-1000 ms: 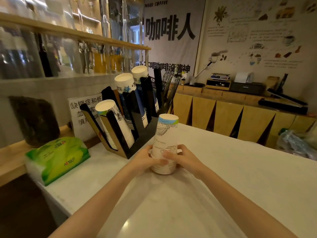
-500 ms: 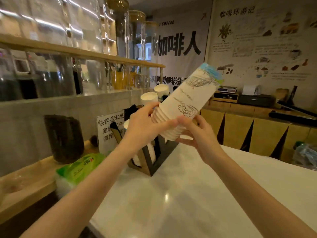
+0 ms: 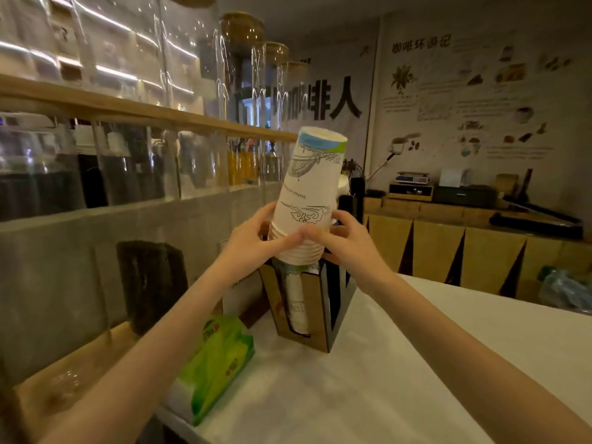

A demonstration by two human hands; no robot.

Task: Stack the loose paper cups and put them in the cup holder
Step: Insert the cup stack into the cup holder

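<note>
Cup stack now upright over cup holder.

Place: a coffee shop, and I'm at its counter.
Wall: a banner in big Chinese characters for coffee, beside a poster of coffee drawings.
Shelf: tall glass jars.
Counter: a cup holder, tissues.
Back bench: a scale.

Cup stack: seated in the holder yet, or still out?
Mostly out. The cup stack, upside down, is held by both hands with only its rims meeting the front slot of the cup holder.
</note>
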